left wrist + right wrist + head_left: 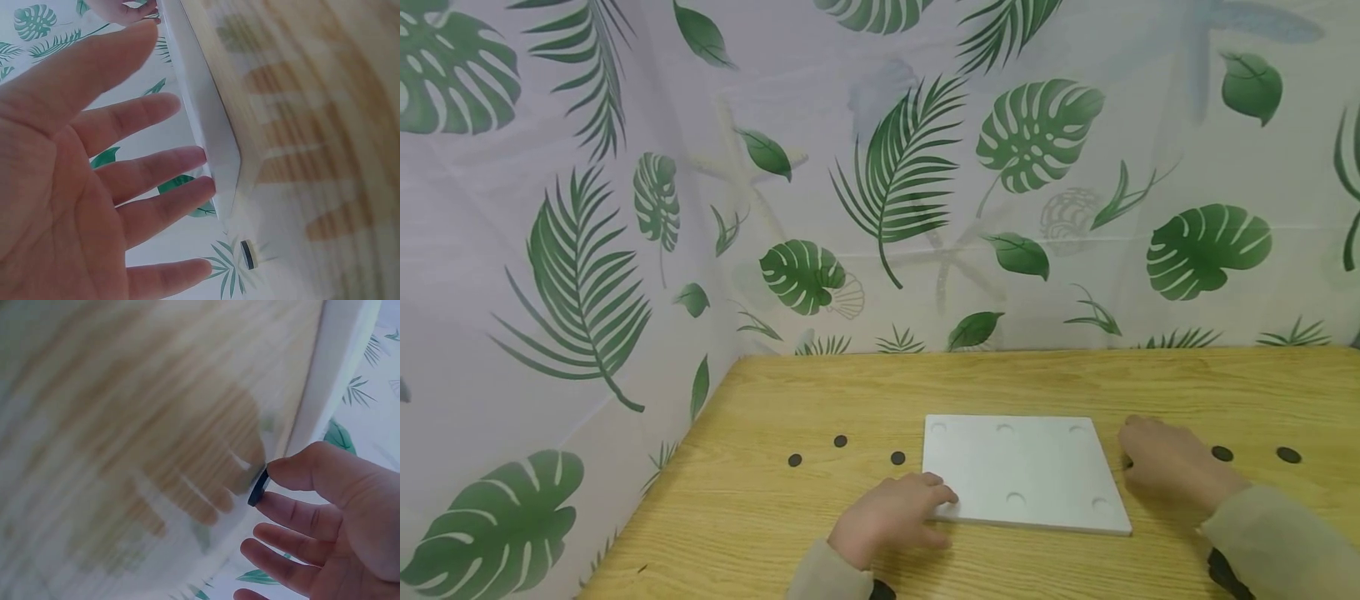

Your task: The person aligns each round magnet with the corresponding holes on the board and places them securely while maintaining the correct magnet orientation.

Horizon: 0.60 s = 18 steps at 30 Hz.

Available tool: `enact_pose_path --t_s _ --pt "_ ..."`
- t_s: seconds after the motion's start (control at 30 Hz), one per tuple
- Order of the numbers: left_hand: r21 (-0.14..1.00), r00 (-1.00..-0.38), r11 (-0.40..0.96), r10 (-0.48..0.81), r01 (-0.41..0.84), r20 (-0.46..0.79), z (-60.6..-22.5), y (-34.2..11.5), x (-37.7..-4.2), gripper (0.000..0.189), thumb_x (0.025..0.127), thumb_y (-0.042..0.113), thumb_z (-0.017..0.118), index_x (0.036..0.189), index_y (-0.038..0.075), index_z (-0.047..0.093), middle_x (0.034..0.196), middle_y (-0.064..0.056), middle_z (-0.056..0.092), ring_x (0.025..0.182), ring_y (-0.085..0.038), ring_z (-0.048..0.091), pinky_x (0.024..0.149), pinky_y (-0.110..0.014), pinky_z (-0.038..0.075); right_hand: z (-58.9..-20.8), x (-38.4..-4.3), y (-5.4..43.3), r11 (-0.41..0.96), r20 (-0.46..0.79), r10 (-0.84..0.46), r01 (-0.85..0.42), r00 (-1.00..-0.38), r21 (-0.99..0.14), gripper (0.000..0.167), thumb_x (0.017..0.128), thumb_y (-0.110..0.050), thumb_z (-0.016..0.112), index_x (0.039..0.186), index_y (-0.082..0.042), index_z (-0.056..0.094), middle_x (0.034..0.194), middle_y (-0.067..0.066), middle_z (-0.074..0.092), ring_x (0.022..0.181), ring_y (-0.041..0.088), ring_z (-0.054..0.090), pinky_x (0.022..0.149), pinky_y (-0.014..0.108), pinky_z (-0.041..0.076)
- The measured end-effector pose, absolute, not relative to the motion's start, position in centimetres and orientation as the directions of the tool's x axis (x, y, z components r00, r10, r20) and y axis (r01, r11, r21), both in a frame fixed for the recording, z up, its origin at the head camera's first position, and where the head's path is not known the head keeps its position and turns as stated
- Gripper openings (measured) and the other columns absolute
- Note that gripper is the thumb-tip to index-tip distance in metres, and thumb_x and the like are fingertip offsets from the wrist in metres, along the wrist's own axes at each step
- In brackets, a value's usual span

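A white rectangular board (1022, 467) with several shallow round recesses lies flat on the wooden table. My left hand (895, 512) is at its front left corner, fingers spread and fairly straight, with fingertips (199, 155) right at the board's edge in the left wrist view. Just beyond the board's right side, my right hand (1172, 458) is low over the table. Its thumb and index finger pinch a small black disc (258, 486) by the rim, seen in the right wrist view; the other fingers are loosely bent. From the head view that disc is mostly hidden by the hand.
Left of the board lie three black discs (898, 458), one of them close to its edge. Two more discs (1288, 455) lie right of my right hand. A leaf-printed cloth (910, 217) hangs behind and to the left of the table (820, 392).
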<state>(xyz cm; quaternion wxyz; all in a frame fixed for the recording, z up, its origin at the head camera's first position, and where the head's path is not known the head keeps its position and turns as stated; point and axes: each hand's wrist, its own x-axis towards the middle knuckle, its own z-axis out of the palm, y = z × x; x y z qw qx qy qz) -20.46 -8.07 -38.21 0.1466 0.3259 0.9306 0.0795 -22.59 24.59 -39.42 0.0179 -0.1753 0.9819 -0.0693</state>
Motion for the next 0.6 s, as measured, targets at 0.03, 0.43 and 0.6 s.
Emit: enact_pose_path --t_s 0.03,0.43,0.6 --pt "0.243 -0.744 0.774 0.631 0.585 -0.22 -38.2 -8.1 -20.4 0.04 0.075 0.032 0.069 0.113 0.02 0.059 0.11 0.01 0.053 0.097 -0.004 0.049 0.08 -0.027 0.042 -39.4 -22.6 24.6 0.93 -0.015 -0.347 -0.342 -0.938 -0.137 0.019 0.065 0.002 0.056 0.06 -0.011 0.042 0.07 0.004 0.039 0.058 0.018 0.033 0.047 0.03 0.027" --pt "0.246 -0.749 0.78 0.623 0.575 -0.225 -38.3 -8.0 -20.4 0.04 0.075 0.031 0.069 0.113 0.02 0.059 0.11 0.01 0.053 0.095 -0.005 0.049 0.081 -0.03 0.042 -38.7 -21.8 24.0 0.922 -0.004 -0.372 -0.369 -0.928 -0.12 0.027 0.068 -0.008 0.065 0.053 -0.011 0.042 0.107 0.031 0.05 0.074 0.033 0.052 0.043 0.03 0.032" --pt "0.236 -0.749 0.78 0.624 0.579 -0.224 -38.4 -7.9 -20.4 0.041 0.075 0.031 0.069 0.113 0.02 0.059 0.11 0.01 0.053 0.097 -0.005 0.049 0.082 -0.03 0.042 -38.5 -21.4 23.3 0.914 -0.018 -0.393 -0.389 -0.919 -0.116 0.032 0.068 -0.014 0.067 0.052 -0.011 0.04 0.106 0.026 0.052 0.061 0.018 0.04 0.041 0.025 0.025"
